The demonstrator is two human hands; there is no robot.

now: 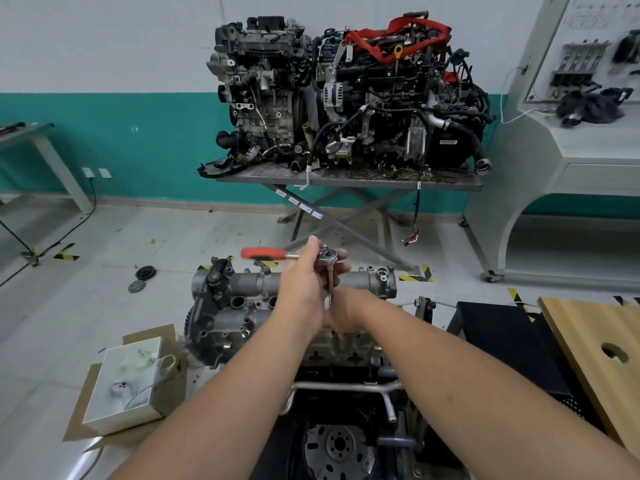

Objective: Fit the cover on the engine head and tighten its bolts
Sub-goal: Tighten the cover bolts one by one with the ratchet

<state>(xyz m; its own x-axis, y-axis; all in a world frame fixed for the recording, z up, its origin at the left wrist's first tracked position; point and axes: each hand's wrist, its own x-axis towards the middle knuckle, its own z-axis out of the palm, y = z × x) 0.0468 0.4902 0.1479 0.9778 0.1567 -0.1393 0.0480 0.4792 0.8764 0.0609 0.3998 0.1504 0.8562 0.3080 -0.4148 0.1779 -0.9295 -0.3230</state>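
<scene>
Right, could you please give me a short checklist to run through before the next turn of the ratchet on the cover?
1. Left hand grips the ratchet at its head: ok.
2. Right hand steadies the lower end of the extension bar: ok.
3. Extension bar roughly upright: ok.
4. Socket seated on a bolt: cannot tell, the hands hide it.
5. Cover sitting flush on the engine head: cannot tell.
6. Room for the red handle to swing: ok.

You have one wide-angle view, from your head, looking forward and down along your forearms. The engine head [294,306] sits close below centre; the floor [138,237] and far wall [104,46] fill the upper frame.
</scene>
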